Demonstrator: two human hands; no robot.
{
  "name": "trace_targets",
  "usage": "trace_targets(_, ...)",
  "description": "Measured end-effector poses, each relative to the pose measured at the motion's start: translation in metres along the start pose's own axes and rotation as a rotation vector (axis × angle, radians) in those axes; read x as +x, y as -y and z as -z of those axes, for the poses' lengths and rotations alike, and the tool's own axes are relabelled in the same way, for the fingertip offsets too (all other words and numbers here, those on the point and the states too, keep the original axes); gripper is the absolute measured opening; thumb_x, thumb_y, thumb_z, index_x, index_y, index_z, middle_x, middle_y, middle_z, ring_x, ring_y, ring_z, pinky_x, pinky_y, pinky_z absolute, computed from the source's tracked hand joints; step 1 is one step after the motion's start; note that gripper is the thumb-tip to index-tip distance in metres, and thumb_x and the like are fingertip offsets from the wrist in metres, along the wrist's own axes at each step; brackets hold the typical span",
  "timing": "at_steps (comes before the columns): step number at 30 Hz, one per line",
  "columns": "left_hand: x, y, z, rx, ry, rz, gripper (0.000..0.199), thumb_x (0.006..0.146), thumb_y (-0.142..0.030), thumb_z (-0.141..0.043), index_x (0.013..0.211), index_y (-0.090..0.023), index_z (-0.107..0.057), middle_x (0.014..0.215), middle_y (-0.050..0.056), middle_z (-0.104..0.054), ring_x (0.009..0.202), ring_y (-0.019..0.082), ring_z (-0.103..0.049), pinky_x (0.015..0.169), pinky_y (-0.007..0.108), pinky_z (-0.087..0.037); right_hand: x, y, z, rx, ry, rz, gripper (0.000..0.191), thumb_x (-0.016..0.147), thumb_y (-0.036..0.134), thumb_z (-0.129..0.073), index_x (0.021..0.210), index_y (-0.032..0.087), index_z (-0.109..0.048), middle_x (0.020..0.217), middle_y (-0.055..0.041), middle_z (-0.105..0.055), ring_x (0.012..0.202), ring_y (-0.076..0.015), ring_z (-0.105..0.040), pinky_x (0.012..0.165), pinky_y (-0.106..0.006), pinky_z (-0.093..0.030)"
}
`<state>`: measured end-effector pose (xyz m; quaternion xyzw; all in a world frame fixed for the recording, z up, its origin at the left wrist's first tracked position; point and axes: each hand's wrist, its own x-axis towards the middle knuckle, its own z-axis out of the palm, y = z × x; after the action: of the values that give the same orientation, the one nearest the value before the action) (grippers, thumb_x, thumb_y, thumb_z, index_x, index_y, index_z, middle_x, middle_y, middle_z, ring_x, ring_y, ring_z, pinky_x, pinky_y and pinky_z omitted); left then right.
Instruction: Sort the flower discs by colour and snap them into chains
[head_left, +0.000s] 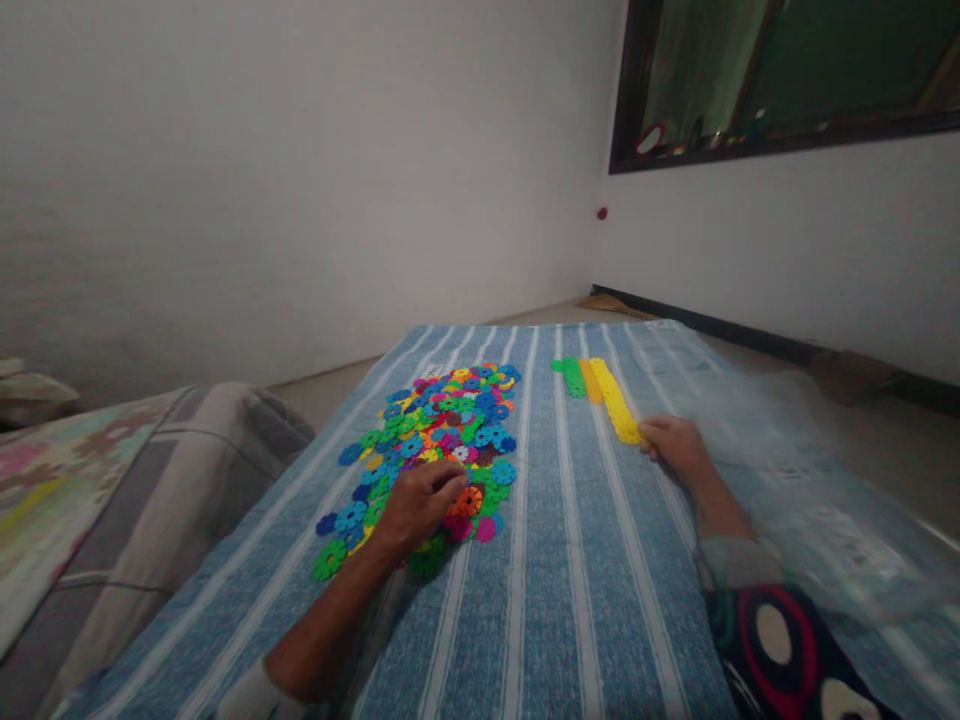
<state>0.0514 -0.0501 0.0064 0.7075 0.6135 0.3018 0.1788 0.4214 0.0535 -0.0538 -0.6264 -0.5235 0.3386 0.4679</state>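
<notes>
A spread-out heap of plastic snowflake discs [450, 415] in many colours lies on the striped cloth. Over its near part is my left hand [424, 502], fingers curled together; whatever they pinch is hidden. Just beside those fingertips an orange disc [469, 500] shows. To the right, a long row of overlapping yellow discs [615, 402] runs toward me, and my right hand [673, 446] has its fingers closed on the yellow disc at the near end. Alongside that row lie a shorter orange-yellow row [591, 382] and a short green row [573, 378].
Blue cloth with white stripes [480, 650] covers the table. Clear plastic bags [810, 490] lie at the right, by my right forearm. A grey draped fabric [172, 480] stands at the left. White walls rise behind, with a dark-framed window [750, 80].
</notes>
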Motion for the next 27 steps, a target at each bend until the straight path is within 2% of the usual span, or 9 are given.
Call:
trace_targets(5, -0.029, 0.040, 0.059, 0.179, 0.020, 0.183, 0.034, 0.075, -0.048, -0.050, 0.074, -0.020, -0.070, 0.067, -0.002, -0.069, 0.066, 0.016, -0.061, 0.064, 0.023, -0.044, -0.003, 0.000, -0.001, -0.124, -0.007, 0.005, 0.024, 0.063, 0.034, -0.055, 0.068, 0.014, -0.069, 0.044, 0.0000, -0.059, 0.037, -0.0110, -0.050, 0.039, -0.021, -0.037)
trace_targets(7, -0.039, 0.052, 0.074, 0.237, 0.039, 0.212, 0.032, 0.072, -0.046, -0.052, 0.076, -0.020, -0.070, 0.070, -0.002, -0.070, 0.068, 0.017, -0.062, 0.066, 0.024, -0.045, -0.003, -0.002, -0.001, -0.142, -0.010, 0.000, 0.025, 0.062, 0.034, -0.056, 0.068, 0.015, -0.069, 0.045, -0.0008, -0.060, 0.038, -0.0120, -0.051, 0.040, -0.022, -0.038)
trace_targets(10, -0.050, 0.064, 0.087, 0.319, 0.098, 0.203, 0.027, 0.070, -0.040, -0.054, 0.079, -0.021, -0.070, 0.078, 0.000, -0.072, 0.073, 0.018, -0.064, 0.069, 0.024, -0.046, -0.005, -0.001, 0.000, -0.147, -0.011, -0.013, 0.025, 0.061, 0.035, -0.059, 0.069, 0.015, -0.070, 0.046, -0.0022, -0.062, 0.038, -0.0136, -0.053, 0.041, -0.024, -0.040)
trace_targets(14, -0.057, 0.063, 0.091, 0.459, 0.189, 0.163, 0.025, 0.070, -0.033, -0.055, 0.086, -0.021, -0.071, 0.087, 0.003, -0.072, 0.082, 0.019, -0.064, 0.074, 0.025, -0.047, -0.008, 0.004, 0.004, -0.144, 0.001, -0.040, 0.025, 0.059, 0.035, -0.061, 0.070, 0.015, -0.070, 0.048, -0.0038, -0.064, 0.042, -0.0163, -0.056, 0.043, -0.025, -0.042)
trace_targets(19, -0.057, 0.053, 0.081, 0.640, 0.375, 0.098, 0.024, 0.073, -0.026, -0.057, 0.091, -0.022, -0.072, 0.094, 0.005, -0.071, 0.094, 0.022, -0.064, 0.081, 0.026, -0.046, -0.008, 0.003, 0.005, -0.148, 0.009, -0.034, 0.022, 0.058, 0.034, -0.061, 0.068, 0.016, -0.070, 0.049, -0.0037, -0.064, 0.043, -0.0172, -0.057, 0.044, -0.027, -0.042)
trace_targets(22, -0.056, 0.051, 0.073, 0.728, 0.390, 0.124, 0.025, 0.079, -0.025, -0.054, 0.097, -0.022, -0.071, 0.096, 0.008, -0.069, 0.095, 0.024, -0.062, 0.080, 0.029, -0.045, -0.007, 0.002, 0.005, -0.155, -0.003, -0.067, 0.022, 0.059, 0.033, -0.062, 0.070, 0.016, -0.070, 0.050, -0.0034, -0.065, 0.043, -0.0169, -0.057, 0.044, -0.027, -0.042)
trace_targets(27, -0.057, 0.051, 0.062, 0.805, 0.346, 0.176, 0.022, 0.084, -0.030, -0.051, 0.090, -0.021, -0.070, 0.090, 0.010, -0.067, 0.091, 0.026, -0.061, 0.074, 0.031, -0.044, -0.007, 0.001, 0.004, -0.134, -0.027, -0.056, 0.020, 0.060, 0.033, -0.063, 0.069, 0.016, -0.069, 0.047, -0.0038, -0.063, 0.042, -0.0173, -0.056, 0.043, -0.027, -0.042)
